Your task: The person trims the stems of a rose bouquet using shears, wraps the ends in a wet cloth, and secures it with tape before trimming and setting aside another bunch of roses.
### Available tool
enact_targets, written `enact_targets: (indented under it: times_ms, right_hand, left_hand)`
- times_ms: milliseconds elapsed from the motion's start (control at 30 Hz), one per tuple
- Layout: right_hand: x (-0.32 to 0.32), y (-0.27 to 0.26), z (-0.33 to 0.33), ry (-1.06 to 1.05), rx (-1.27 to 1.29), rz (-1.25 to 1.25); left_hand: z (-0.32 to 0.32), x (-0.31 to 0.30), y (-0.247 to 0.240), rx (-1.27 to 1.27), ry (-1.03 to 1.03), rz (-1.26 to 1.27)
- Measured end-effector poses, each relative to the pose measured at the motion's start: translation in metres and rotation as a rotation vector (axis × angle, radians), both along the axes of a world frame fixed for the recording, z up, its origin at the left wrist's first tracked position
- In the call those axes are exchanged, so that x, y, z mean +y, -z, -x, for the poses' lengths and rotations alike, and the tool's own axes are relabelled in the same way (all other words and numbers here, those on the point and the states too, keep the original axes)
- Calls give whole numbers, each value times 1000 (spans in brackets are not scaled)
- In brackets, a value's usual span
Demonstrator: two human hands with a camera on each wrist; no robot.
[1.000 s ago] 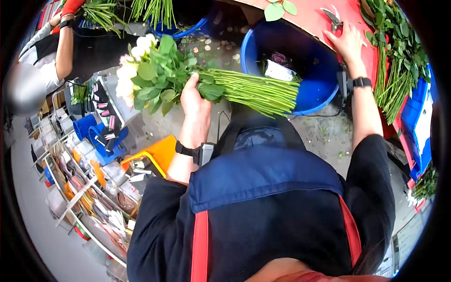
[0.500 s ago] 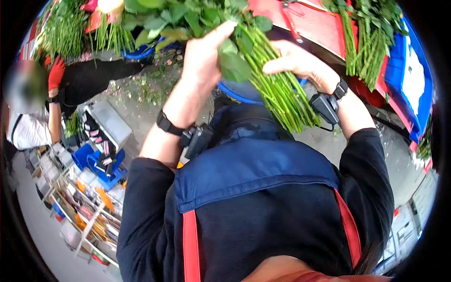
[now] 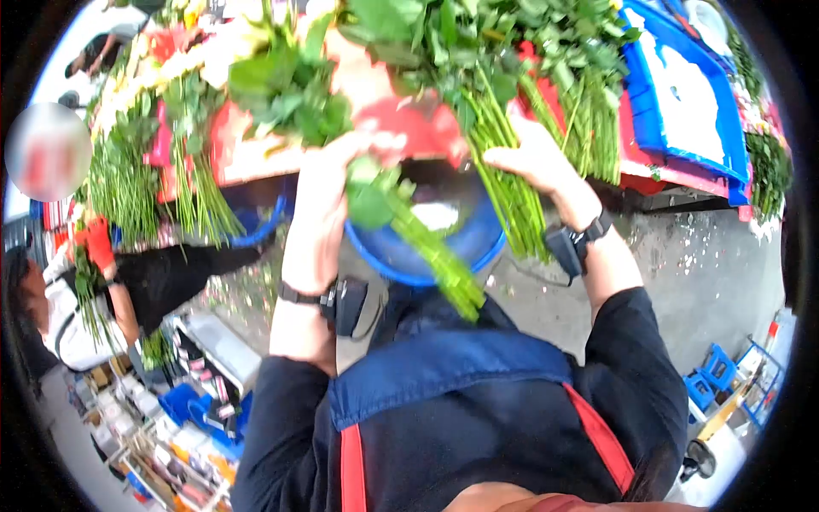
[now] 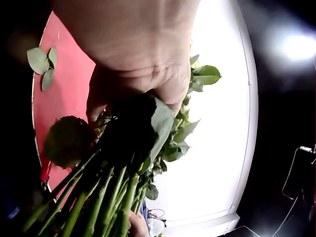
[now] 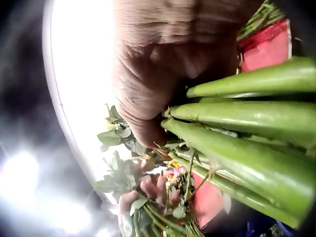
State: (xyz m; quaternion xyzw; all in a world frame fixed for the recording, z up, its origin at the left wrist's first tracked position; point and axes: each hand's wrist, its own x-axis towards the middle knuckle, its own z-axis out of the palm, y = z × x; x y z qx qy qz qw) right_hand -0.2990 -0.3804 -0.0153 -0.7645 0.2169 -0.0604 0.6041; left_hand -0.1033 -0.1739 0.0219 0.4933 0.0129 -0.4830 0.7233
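Observation:
In the head view, the left hand (image 3: 320, 200) grips a leafy bunch of green stems (image 3: 439, 260) whose cut ends hang towards the body. The right hand (image 3: 546, 175) is curled round a second bunch of stems (image 3: 516, 213), held apart from the first. Close up in the left wrist view, the left hand (image 4: 140, 54) wraps the stems (image 4: 116, 192) just below their leaves. In the right wrist view the right hand (image 5: 163, 64) covers the upper part of thick stems (image 5: 242, 148). The flower heads of both bunches cannot be made out.
A red-topped table (image 3: 243, 158) spans the front, with more leafy bunches (image 3: 124, 183) along it. Beneath its edge stands a blue bucket (image 3: 384, 260). A blue tray (image 3: 682, 102) lies at the right. Another person in red gloves (image 3: 98, 243) works at the left.
The right hand has come from beside the pruners on the table to the stems. One bunch in the left hand is now parted between both hands. The view has turned towards the table.

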Motion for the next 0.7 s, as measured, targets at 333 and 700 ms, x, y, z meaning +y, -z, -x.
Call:
enact_targets:
  times_ms: [333, 700]
  right_hand:
    - [-95, -24, 13, 444, 72, 421]
    - [-196, 117, 24, 460, 322, 694]
  left_hand:
    - [-22, 38, -18, -261, -167, -277]
    - [-56, 59, -3, -253, -246, -122]
